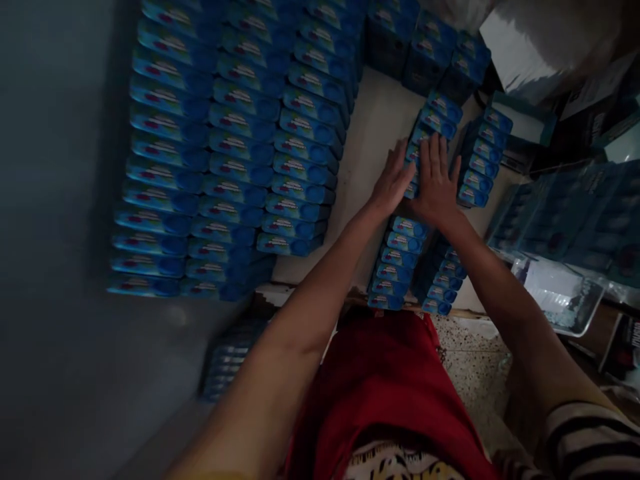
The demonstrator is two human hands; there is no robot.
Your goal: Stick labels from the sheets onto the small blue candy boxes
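Small blue boxes with printed lettering stand in rows on a pale tabletop [373, 127]. My left hand [393, 183] is at the left side of a short row of blue boxes [437, 121], its fingers stretched out along them. Over the same row lies my right hand [436, 187], palm down with its fingers spread, covering part of the boxes. Neither hand is wrapped round a box. Just right of my right hand stands another short row of blue boxes [483, 160]. Closer to my body are two more rows, the nearer-left blue boxes [397, 260] and the right-hand blue boxes [443, 280].
A large block of blue boxes [235, 143] fills the table's left side, beside a grey wall [55, 200]. More stacked boxes [430, 50] stand at the back. On the right are a clear plastic container [560, 293] and wrapped blue packs [575, 213]. Speckled floor [467, 353] shows below the table edge.
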